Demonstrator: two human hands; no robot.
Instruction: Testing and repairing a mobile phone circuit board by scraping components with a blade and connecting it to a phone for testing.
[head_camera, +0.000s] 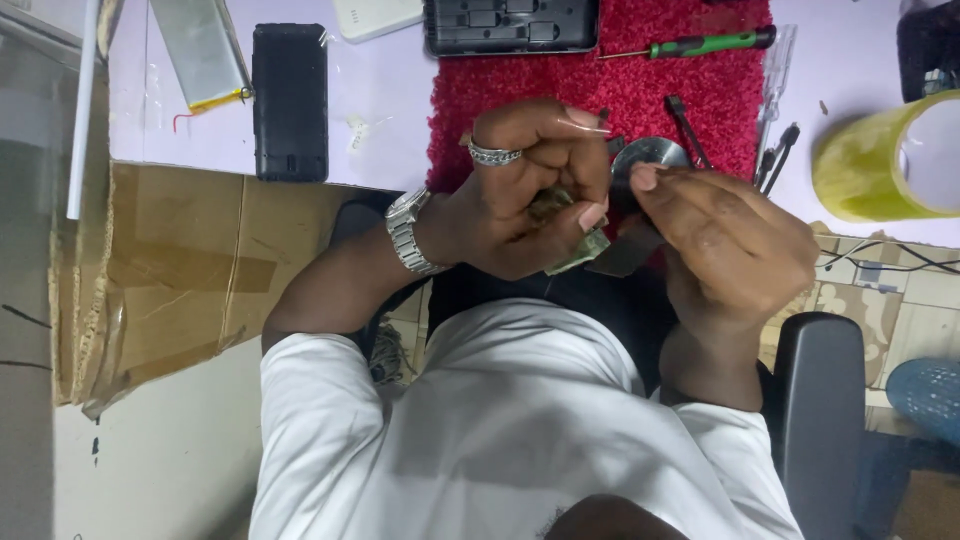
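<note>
My left hand, with a ring and a metal wristwatch, is closed around a small greenish circuit board whose edge sticks out below the fingers. My right hand presses against it from the right, fingers curled onto a flat grey piece; what it grips is partly hidden. Both hands hover over the near edge of a red fluffy mat. A round silver metal disc lies just behind my right fingertips, with dark tweezers beside it.
On the pale purple table lie a green-handled screwdriver, a black device shell, a black phone, a silver battery pack and a yellow-green tape roll. Cardboard hangs at left. A chair armrest is at right.
</note>
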